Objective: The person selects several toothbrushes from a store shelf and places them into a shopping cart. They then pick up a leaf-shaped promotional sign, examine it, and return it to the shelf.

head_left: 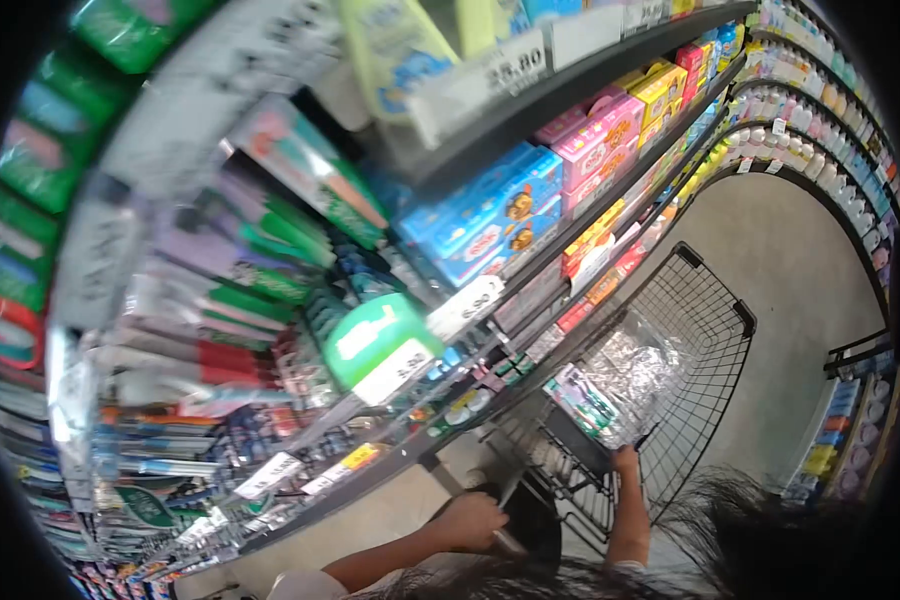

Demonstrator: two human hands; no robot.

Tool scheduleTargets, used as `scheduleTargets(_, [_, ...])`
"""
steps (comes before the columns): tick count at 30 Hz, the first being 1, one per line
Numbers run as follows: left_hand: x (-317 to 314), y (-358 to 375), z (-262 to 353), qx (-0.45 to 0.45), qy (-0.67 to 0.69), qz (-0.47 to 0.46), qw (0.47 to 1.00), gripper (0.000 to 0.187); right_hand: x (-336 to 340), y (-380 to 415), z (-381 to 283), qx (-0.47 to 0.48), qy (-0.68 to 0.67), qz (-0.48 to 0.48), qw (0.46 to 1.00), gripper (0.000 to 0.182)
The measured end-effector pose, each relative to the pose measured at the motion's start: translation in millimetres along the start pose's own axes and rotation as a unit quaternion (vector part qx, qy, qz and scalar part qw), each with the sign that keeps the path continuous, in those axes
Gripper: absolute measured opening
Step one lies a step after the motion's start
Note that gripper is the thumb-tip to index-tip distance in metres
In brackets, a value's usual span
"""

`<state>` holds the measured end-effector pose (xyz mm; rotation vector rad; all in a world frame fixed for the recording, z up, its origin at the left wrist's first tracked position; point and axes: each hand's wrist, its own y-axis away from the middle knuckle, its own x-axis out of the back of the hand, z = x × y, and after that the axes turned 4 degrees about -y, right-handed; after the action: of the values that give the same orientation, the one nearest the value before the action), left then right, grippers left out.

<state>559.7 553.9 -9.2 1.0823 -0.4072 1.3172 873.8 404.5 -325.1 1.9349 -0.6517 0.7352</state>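
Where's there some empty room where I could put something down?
There's a bare patch of floor between the cart and the curved shelves of bottles. Inside the cart, there seems to be room between the clear plastic package and the far end. It's crowded on the other side, where boxes sit tightly packed.

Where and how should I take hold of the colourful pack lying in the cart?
I'd come from above, through the open top of the cart, and pinch the colourful pack by its upper-left end in view. That end looks uncovered, whereas clear plastic lies along its upper-right edge and a dark panel along the lower-left. Thickness is unclear.
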Motion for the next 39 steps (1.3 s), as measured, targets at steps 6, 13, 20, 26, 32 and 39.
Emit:
scheduleTargets(6, [-6,14,5,-0.087,-0.097,0.04,0.991,0.022,35,70,-90,0.11,-0.079,-0.039,0.99,0.03])
scheduleTargets(13, [-12,33,5,-0.111,-0.133,0.133,0.976,0.024,53,205,-162,0.148,-0.066,-0.052,0.985,0.048])
scheduleTargets(20, [-28,42,3,-0.144,-0.115,0.195,0.963,0.02,48,204,-134,0.122,-0.16,-0.112,0.973,0.062])
scheduleTargets(26, [-35,32,5,-0.118,-0.142,0.129,0.974,0.02,65,243,-145,0.136,-0.157,-0.088,0.974,0.053])
scheduleTargets(32, [-30,41,41,-0.082,-0.146,0.055,0.984,0.019,65,246,-124,0.132,-0.266,-0.17,0.94,0.032])
scheduleTargets(39, [-73,38,74,-0.039,-0.085,0.049,0.994,0.02,54,232,-69,0.155,-0.22,-0.17,0.948,0.025])
